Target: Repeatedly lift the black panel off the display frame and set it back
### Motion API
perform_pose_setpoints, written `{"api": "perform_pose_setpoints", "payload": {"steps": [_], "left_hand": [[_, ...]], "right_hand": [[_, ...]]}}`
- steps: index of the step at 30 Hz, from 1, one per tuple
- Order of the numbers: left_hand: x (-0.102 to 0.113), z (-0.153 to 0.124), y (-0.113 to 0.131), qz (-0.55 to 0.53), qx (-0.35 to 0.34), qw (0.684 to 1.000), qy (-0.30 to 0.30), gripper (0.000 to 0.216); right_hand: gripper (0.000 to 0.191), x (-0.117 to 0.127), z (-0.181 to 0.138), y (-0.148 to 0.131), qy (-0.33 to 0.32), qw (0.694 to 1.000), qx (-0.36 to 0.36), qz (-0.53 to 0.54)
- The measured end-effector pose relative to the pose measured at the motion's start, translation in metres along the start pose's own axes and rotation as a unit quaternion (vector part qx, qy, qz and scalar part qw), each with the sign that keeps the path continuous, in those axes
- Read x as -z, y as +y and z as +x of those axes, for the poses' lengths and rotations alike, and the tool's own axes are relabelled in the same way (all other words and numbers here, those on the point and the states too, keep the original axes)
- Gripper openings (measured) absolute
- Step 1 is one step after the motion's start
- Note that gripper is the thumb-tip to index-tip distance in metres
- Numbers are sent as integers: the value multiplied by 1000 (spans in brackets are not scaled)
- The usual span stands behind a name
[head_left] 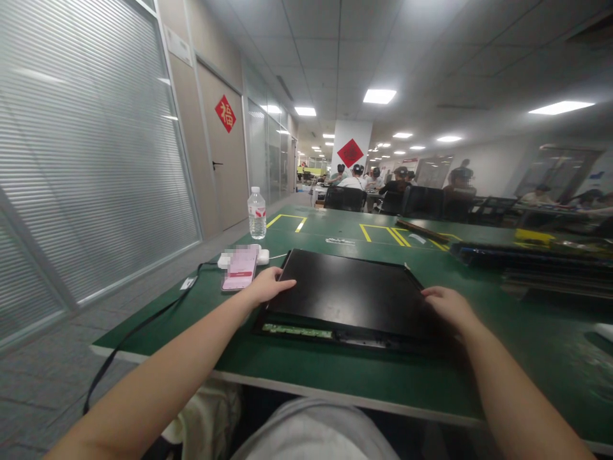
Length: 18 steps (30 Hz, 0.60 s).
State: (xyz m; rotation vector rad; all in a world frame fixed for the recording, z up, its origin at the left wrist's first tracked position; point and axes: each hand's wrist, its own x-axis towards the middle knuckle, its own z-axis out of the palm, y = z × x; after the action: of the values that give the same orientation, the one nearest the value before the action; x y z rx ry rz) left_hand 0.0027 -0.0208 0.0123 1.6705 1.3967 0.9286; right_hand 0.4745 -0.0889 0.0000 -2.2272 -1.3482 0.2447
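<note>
A flat black panel, like a monitor back, lies on the green table before me; a green circuit strip shows along its near edge. My left hand grips the panel's left edge, fingers curled over it. My right hand holds the right edge, fingers bent on the rim.
A phone with a pink screen lies left of the panel beside a white charger with a black cable. A water bottle stands behind. Dark panels are stacked at right. Several people sit at tables far back.
</note>
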Motion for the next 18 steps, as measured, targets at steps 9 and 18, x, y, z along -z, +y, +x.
{"api": "perform_pose_setpoints", "payload": {"steps": [9, 18], "left_hand": [[1, -2, 5, -87, -23, 996, -25, 52], [0, -8, 18, -194, -66, 978, -25, 57]], "right_hand": [[36, -1, 2, 3, -17, 1000, 1, 20], [34, -3, 13, 9, 4, 999, -19, 39]]}}
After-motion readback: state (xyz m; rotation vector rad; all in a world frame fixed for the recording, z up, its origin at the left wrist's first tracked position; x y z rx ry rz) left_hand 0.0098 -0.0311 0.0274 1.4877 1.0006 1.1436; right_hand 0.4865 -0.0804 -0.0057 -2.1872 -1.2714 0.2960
